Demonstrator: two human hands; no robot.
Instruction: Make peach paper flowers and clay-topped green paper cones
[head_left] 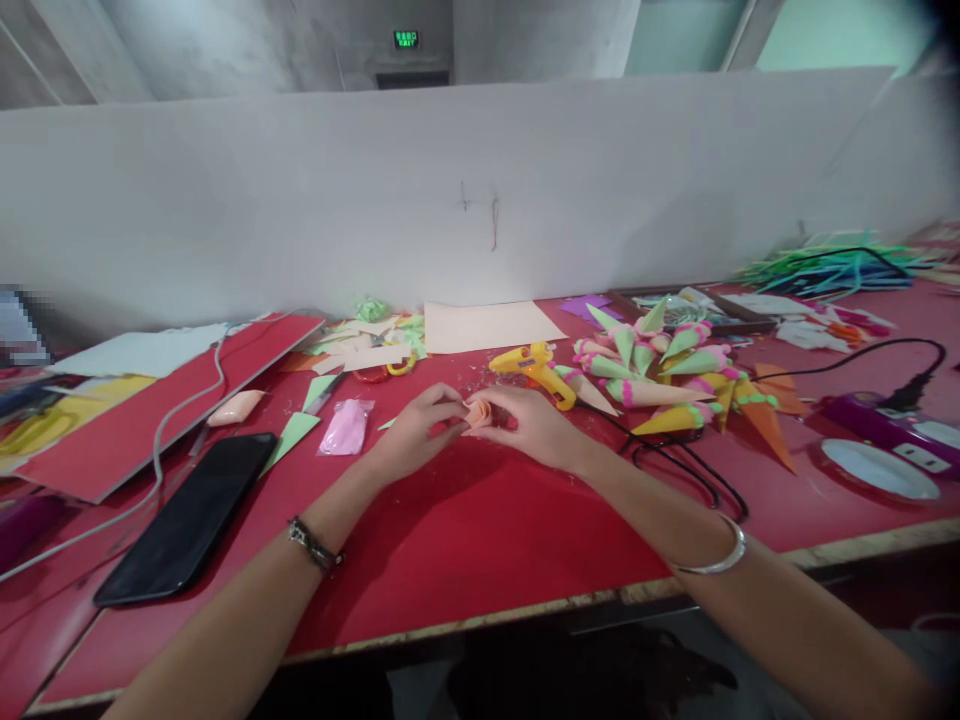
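Observation:
A small peach-coloured rolled flower [478, 413], like a rose, is held above the middle of the red table. My left hand [421, 432] pinches its left side with closed fingertips. From the other side, the thumb and fingers of my right hand [541, 428] curl round it. Part of the flower is hidden by my fingers. Just behind my right hand lies a yellow hot glue gun [534, 368]. To the left of my left hand are a pink packet [346, 427] and light green paper pieces [294, 437].
Green and orange paper cones [660, 375] with pink edging are heaped at the right, near a black cable [709, 478] and a white oval dish [877, 468]. A black phone [191, 520] lies at the left. Behind are a cream sheet [491, 327] and a white partition [337, 200].

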